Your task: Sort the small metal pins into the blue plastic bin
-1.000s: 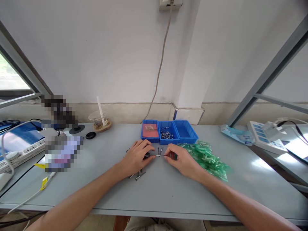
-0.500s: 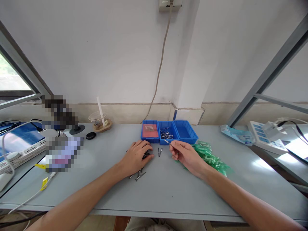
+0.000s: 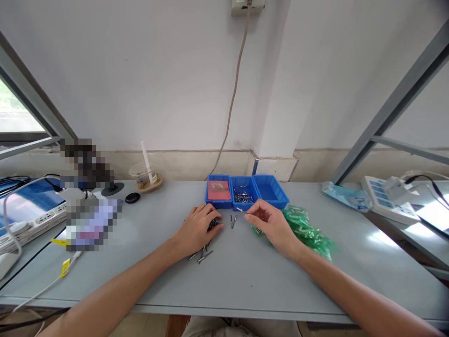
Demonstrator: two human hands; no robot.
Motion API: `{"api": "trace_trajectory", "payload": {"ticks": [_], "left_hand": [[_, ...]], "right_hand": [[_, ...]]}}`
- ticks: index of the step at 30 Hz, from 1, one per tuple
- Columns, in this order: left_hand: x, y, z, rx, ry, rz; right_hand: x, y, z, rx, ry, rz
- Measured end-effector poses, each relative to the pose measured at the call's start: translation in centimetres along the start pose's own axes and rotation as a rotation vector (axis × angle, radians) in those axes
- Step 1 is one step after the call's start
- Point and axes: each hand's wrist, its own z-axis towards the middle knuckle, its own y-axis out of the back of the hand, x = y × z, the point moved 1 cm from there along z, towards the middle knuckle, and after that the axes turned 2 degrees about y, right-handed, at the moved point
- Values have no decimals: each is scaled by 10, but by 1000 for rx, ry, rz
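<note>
My right hand (image 3: pixel 271 223) is raised a little over the grey table (image 3: pixel 245 276) and pinches a thin metal pin (image 3: pixel 241 210) between thumb and forefinger, its tip pointing left toward the middle blue bin (image 3: pixel 244 196). My left hand (image 3: pixel 198 228) lies curled on a small heap of dark metal pins (image 3: pixel 205 252), fingers closed over some of them. Two loose pins (image 3: pixel 233 221) lie between the hands. A pile of green plastic packets (image 3: pixel 305 229) sits just right of my right hand.
Three joined blue bins stand at the back: the left one (image 3: pixel 218 191) holds a pink pad, the right one (image 3: pixel 271 192) looks bare. At left are a power strip (image 3: pixel 31 224), cables, a cup with a straw (image 3: pixel 143 174) and a black puck (image 3: pixel 132 197). Devices lie on the right bench (image 3: pixel 393 196).
My right hand took a pin from beside the left hand, lifted it and carried it back toward the blue bins. The left hand stayed on the heap.
</note>
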Motion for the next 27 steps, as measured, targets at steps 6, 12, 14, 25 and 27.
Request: {"api": "trace_trajectory", "payload": {"ticks": [6, 12, 14, 25, 27], "left_hand": [[-1, 0, 1, 14, 5, 1], [0, 1, 0, 0, -11, 9], [0, 1, 0, -7, -17, 3], [-1, 3, 1, 18, -19, -3], [-1, 3, 1, 18, -22, -4]], "right_hand": [[-3, 0, 0, 7, 42, -38], [2, -1, -1, 60, -67, 146], [1, -1, 0, 65, -114, 228], [3, 1, 2, 16, -207, 461], [3, 1, 2, -2, -173, 389]]}}
